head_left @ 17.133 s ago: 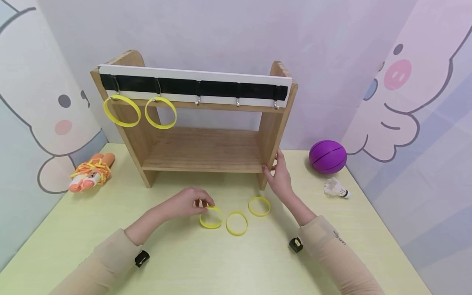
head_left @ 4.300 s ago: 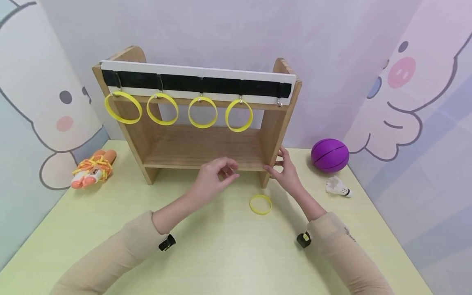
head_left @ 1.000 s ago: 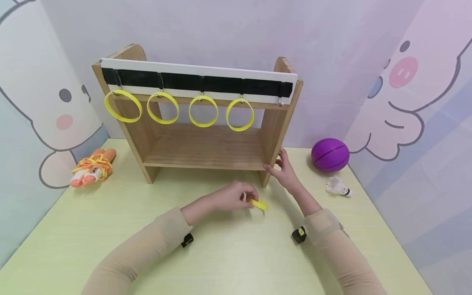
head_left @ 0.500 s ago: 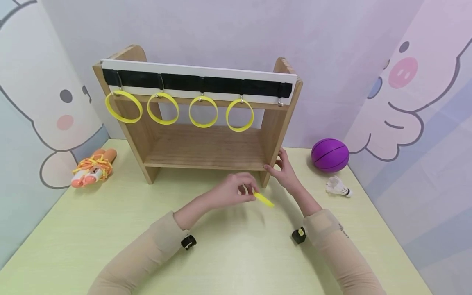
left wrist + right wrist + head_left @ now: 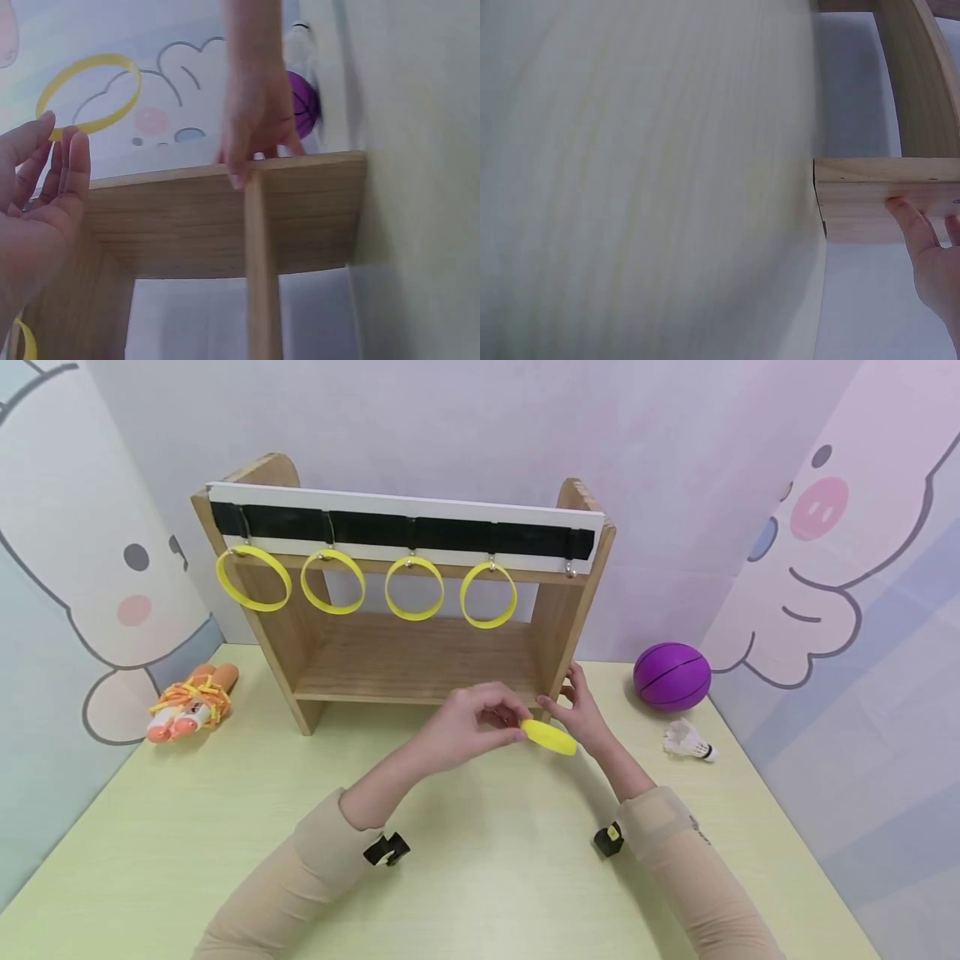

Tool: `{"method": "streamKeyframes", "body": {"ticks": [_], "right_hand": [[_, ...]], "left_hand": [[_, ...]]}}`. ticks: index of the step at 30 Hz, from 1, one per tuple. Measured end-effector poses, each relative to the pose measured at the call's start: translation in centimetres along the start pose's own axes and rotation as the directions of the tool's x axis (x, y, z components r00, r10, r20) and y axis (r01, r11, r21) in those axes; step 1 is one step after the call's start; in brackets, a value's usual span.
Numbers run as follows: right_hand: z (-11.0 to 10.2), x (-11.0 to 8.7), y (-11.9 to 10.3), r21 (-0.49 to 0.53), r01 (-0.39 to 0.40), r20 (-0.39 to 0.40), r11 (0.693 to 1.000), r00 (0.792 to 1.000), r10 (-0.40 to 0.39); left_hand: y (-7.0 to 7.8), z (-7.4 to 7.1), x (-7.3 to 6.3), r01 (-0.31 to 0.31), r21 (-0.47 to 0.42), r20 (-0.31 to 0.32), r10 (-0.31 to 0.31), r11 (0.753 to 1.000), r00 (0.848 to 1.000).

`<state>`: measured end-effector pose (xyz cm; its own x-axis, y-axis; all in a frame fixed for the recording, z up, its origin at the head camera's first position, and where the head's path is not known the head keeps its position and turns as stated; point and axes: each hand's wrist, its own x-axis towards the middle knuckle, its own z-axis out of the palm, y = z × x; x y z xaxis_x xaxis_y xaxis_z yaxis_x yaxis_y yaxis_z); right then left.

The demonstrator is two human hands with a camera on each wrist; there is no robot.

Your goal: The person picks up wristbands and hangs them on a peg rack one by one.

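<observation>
My left hand (image 5: 472,727) pinches a yellow ring-shaped band (image 5: 549,737) by its edge, above the table and in front of the right end of a wooden shelf (image 5: 420,660). In the left wrist view this band (image 5: 97,124) stands out from the fingertips as a full loop. My right hand (image 5: 581,714) grips the shelf's right side panel (image 5: 567,610), thumb on the front edge and fingers on the outer face. Several matching yellow bands, such as the rightmost one (image 5: 487,624), hang from hooks along the top. The bare hook (image 5: 570,570) is at the far right.
A white board with a black strip (image 5: 450,536) carries the hooks. Right of the shelf are a purple ball (image 5: 671,677) and a shuttlecock (image 5: 686,740). An orange-maned plush toy (image 5: 193,702) lies at left. Printed walls stand behind and at both sides of the table (image 5: 480,877).
Two more bands hang on hooks than at first. My left hand has picked the last band off the table and raised it toward the shelf. My right hand keeps its place.
</observation>
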<state>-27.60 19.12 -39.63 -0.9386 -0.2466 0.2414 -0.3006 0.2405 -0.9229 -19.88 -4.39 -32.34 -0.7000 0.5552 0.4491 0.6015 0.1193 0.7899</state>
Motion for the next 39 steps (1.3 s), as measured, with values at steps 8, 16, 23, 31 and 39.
{"method": "streamKeyframes", "body": {"ticks": [8,16,23,31,39], "right_hand": [[-0.2,-0.1,0.1,0.005,0.068,0.022,0.998,0.997,-0.068],[0.1,-0.1,0.2,-0.006,0.030,-0.014,1.000,0.999,-0.030],[0.1,-0.1,0.0,-0.006,0.027,-0.023,1.000,0.999,-0.027],[0.0,0.3,0.9,0.005,0.019,-0.017,1.000,1.000,-0.019],[-0.2,1.0,2.9,-0.008,0.014,-0.031,1.000,0.999,-0.014]], "left_hand": [[2.3,-0.5,0.7,-0.045,-0.077,-0.154,0.032,0.996,0.988],[3.5,-0.3,1.8,-0.125,-0.163,-0.273,0.077,0.979,0.959],[4.5,-0.2,3.3,-0.166,-0.235,-0.424,0.053,0.958,0.904],[4.5,-0.1,5.6,-0.246,-0.318,-0.544,0.036,0.915,0.838],[3.8,0.0,7.4,-0.305,-0.387,-0.586,0.023,0.870,0.810]]}}
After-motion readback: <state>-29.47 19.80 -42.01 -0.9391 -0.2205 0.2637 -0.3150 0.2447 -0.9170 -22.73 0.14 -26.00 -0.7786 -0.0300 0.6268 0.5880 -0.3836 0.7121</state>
